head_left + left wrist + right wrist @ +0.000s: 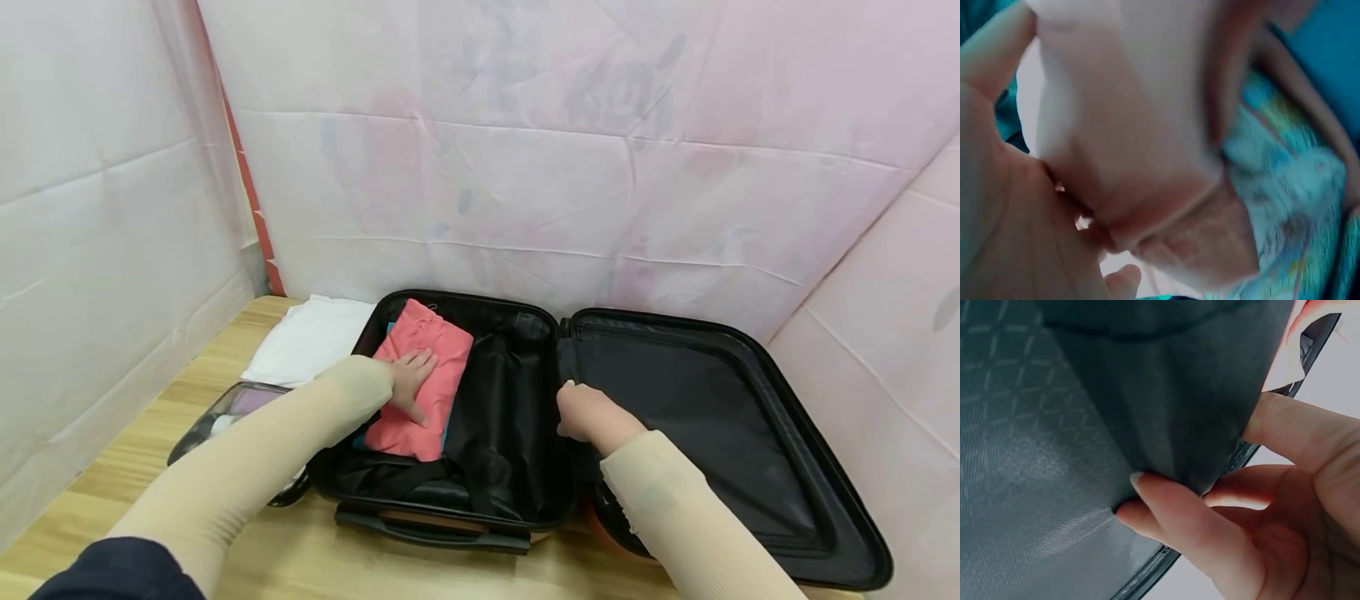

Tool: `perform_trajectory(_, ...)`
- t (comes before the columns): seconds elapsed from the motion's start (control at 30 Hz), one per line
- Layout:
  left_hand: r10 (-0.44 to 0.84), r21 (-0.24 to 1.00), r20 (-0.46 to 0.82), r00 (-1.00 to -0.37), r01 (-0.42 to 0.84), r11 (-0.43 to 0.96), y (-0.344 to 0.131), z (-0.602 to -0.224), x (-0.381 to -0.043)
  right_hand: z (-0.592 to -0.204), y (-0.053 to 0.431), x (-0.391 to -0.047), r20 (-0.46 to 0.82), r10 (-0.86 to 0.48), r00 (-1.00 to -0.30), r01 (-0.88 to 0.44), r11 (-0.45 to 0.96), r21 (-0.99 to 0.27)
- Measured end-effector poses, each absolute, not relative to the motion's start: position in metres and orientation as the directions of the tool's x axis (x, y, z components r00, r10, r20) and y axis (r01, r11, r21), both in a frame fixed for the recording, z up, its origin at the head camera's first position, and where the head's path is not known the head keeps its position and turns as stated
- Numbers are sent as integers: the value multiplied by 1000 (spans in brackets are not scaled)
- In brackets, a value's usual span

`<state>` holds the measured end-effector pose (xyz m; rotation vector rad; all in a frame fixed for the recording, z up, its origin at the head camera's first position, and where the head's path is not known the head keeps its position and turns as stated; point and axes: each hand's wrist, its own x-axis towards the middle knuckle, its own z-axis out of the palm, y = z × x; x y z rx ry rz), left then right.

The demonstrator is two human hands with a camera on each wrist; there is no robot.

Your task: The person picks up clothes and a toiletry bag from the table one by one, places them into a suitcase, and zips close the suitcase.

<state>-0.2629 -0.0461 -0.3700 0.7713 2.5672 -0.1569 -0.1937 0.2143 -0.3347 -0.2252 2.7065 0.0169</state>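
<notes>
The fingers (422, 362) of the left hand (406, 387) lie spread and fairly straight, pressed on a folded pink cloth (444, 337); those of the right hand (588, 414) are curled, clamped on the edge of a black flap (1191, 406) between the suitcase's two halves.

From the left, a white sheet (105, 217) hangs beside the wooden surface (176, 408). A black-edged case with a see-through top (197, 433) lies near it, partly hidden under the left forearm; a purple item (253, 401) shows inside. Just beyond, on the far side, is a folded white cloth (306, 337), beside the suitcase.

The pink cloth lies in the left part of the open left half (504, 417), on top of a teal cloth (360, 442) that shows at its edges. A black handle (435, 537) runs along this half's near side. To the right, the right half (678, 400) lies open, lined in black. A pale patterned sheet (525, 167) hangs behind, at the far side.
</notes>
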Motion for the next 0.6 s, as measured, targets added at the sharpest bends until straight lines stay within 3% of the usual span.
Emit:
perform_trajectory(0.23, 516, -24, -499, -696, 606, 795, -55, -360, -258, -333, 215, -193, -405, -172, -898, -175, 984, -28)
perform_trajectory(0.6, 475, -191, -486, -733, 620, 761, -59, -367, -250, -334, 215, -193, -404, -178, -897, -185, 982, -23)
